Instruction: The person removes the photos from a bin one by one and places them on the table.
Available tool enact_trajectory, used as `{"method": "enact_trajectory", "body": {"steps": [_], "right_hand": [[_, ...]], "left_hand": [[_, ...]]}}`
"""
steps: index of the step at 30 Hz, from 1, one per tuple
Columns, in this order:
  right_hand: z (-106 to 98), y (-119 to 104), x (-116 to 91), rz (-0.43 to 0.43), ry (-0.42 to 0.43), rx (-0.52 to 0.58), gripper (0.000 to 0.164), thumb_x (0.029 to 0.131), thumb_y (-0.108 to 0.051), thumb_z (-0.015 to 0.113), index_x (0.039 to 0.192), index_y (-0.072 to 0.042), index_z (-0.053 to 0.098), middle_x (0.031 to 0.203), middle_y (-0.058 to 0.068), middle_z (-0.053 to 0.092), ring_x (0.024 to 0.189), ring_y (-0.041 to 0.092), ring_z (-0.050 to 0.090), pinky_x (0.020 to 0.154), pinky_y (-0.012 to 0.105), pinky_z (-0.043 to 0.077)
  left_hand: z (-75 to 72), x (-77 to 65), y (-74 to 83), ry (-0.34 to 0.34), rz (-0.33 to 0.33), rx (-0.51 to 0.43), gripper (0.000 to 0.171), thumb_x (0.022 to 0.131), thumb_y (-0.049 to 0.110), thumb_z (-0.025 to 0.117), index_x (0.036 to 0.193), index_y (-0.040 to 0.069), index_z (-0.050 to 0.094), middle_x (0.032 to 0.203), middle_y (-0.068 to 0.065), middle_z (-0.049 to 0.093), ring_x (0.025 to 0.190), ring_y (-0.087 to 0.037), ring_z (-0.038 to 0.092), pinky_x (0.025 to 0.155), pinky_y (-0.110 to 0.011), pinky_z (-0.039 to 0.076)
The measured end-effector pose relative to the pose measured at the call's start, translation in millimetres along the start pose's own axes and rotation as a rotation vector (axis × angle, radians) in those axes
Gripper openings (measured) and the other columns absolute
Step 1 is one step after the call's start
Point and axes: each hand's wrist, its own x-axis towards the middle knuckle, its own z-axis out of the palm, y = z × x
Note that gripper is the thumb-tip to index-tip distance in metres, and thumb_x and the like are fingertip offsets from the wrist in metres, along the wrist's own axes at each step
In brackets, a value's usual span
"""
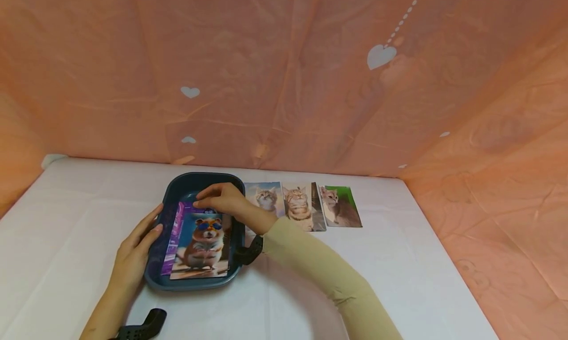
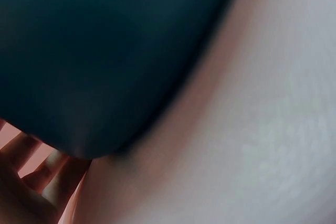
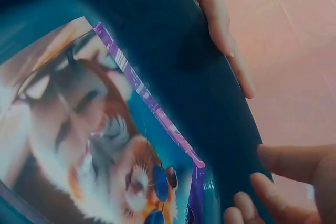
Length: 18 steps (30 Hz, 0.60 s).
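A dark blue tray (image 1: pixel 153 261) lies on the white table with photo cards in it. On top is a card of a hamster in sunglasses (image 1: pixel 201 246), over a card with a purple edge (image 1: pixel 168 261). My left hand (image 1: pixel 133 251) rests against the tray's left side, its fingers touching the outer wall; in the left wrist view that tray wall (image 2: pixel 105 51) covers much of the frame. Above the far part of the tray is my right hand (image 1: pixel 228 202). In the right wrist view its thumb and fingers (image 3: pixel 294 161) stand apart with nothing between them.
Right of the tray lie a grey kitten card (image 1: pixel 266 197), a tabby cat card (image 1: pixel 298 209) and a kitten card with a green background (image 1: pixel 341 209). An orange cloth with hearts (image 1: pixel 284 84) hangs behind the table.
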Motion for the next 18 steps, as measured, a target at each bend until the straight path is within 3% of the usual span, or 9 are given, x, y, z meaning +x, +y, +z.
{"method": "enact_trajectory", "body": {"steps": [10,16,18], "right_hand": [[7.4,2.3,4.1,0.034,-0.043,-0.106,0.03,0.08,-0.02,0.077,0.109,-0.011,0.072,0.107,0.0,0.069,0.098,0.013,0.061,0.085,0.028,0.049],[11.2,3.3,6.2,0.071,-0.045,-0.18,0.031,0.079,-0.019,0.079,0.109,-0.012,0.072,0.11,0.001,0.069,0.099,0.014,0.061,0.083,0.025,0.049],[12.3,3.7,7.0,0.077,-0.05,-0.192,0.032,0.079,-0.018,0.079,0.109,-0.012,0.072,0.111,0.002,0.068,0.1,0.014,0.061,0.083,0.024,0.048]], "left_hand": [[-0.1,-0.1,1.1,-0.001,-0.013,-0.006,0.051,0.102,0.043,0.039,0.15,0.033,0.03,0.158,-0.01,0.024,0.144,-0.031,0.021,0.115,-0.052,0.015],[0.1,-0.2,0.5,0.001,0.001,0.016,0.05,0.102,0.043,0.039,0.15,0.034,0.03,0.158,-0.006,0.026,0.143,-0.025,0.024,0.115,-0.038,0.021],[0.1,0.0,0.3,0.005,0.008,0.011,0.05,0.102,0.042,0.039,0.15,0.034,0.031,0.158,-0.006,0.027,0.143,-0.024,0.025,0.115,-0.039,0.021]]}}
